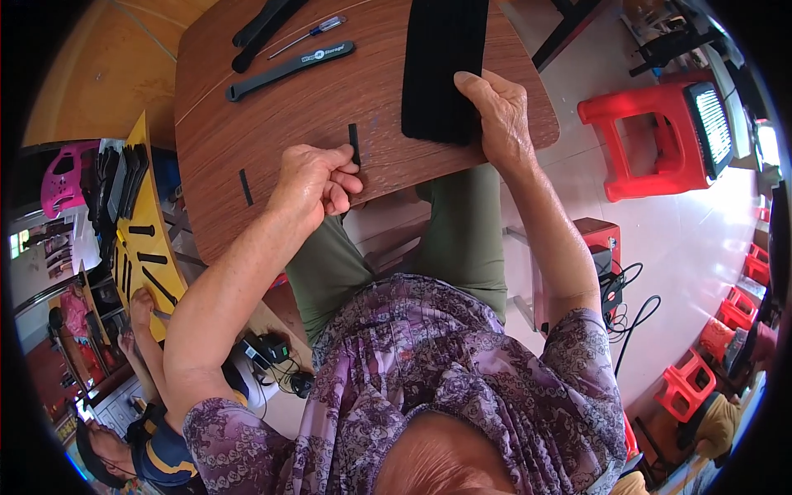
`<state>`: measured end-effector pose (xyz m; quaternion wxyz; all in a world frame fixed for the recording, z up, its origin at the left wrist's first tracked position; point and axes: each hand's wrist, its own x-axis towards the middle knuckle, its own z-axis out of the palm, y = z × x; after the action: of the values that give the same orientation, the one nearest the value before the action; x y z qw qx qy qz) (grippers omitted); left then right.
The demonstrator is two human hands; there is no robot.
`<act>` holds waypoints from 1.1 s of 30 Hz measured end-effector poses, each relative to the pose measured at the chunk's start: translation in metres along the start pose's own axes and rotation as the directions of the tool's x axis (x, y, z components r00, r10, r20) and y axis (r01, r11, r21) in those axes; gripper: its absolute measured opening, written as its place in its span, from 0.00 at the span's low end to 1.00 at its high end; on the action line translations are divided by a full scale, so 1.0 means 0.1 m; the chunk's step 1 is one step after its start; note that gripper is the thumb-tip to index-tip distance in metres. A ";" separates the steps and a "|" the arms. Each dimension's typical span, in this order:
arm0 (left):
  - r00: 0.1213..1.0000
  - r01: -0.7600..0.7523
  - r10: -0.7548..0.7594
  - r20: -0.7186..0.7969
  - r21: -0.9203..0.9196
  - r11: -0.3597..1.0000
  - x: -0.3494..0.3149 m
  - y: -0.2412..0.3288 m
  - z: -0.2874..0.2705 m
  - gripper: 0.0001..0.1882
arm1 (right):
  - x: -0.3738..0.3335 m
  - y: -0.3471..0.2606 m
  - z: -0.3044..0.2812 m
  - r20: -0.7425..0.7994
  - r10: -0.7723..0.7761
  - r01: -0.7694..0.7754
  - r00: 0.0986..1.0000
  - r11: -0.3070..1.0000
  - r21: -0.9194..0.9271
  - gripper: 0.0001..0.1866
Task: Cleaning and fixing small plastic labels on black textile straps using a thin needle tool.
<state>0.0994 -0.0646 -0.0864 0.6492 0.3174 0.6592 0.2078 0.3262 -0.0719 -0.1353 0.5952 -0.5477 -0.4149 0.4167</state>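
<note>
A small black strip (354, 134) is pinched between the thumb and fingers of my left hand (312, 180), just above the near part of the brown wooden table (313, 111). My right hand (502, 107) grips the right edge of a long black flat panel (444, 62), thumb on top and fingers partly hidden beneath. A second short black strip (246, 187) lies on the table, left of my left hand. Farther back rest a dark grey flat bar with a hole at its end (290, 70), a screwdriver with a clear blue handle (309, 36) and longer black bars (262, 35).
To the right stands a red plastic stool (639, 111) with a dark-framed item (712, 132) on it. Cables (631, 305) lie on the floor. At left, a yellow board (153, 239) holds several black parts, and a co-worker's hand (142, 307) reaches toward it.
</note>
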 end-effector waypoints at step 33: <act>0.946 -0.211 0.312 0.092 -0.557 0.804 -0.29 -0.48 0.05 0.09 | -0.11 -0.44 0.82 0.514 0.315 -0.215 0.798 0.945 -0.246 0.09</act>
<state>0.0963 -0.1195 -0.0983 0.7334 0.2273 0.4626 0.4432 0.2464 -0.0594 -0.0875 0.3370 -0.5088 -0.5210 0.5967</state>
